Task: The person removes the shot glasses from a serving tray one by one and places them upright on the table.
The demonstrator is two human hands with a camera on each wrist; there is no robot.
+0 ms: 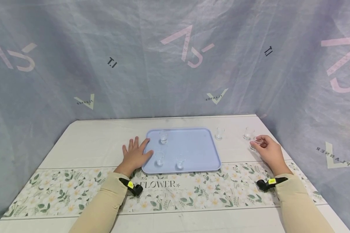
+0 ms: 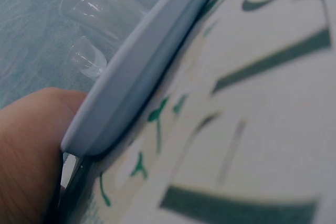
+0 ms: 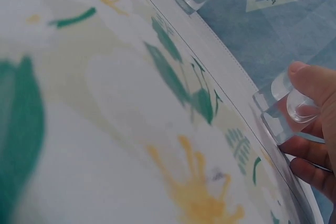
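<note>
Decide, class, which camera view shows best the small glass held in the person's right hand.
The right wrist view: the glass fills the frame's edge, pinched by the right hand. The head view shows the same glass tiny and mostly covered by fingers. The left wrist view shows only other glasses on the tray.

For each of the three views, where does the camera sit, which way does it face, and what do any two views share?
Head: above the table, facing forward and down at the tray, three glasses on it, more to its right; both hands and sleeves show.
Left wrist: low beside the left hand, looking along the tray's edge; blurred glasses behind.
Right wrist: low over the floral cloth, facing the right hand holding a glass.
Shared: head and right wrist both show that grip.
</note>
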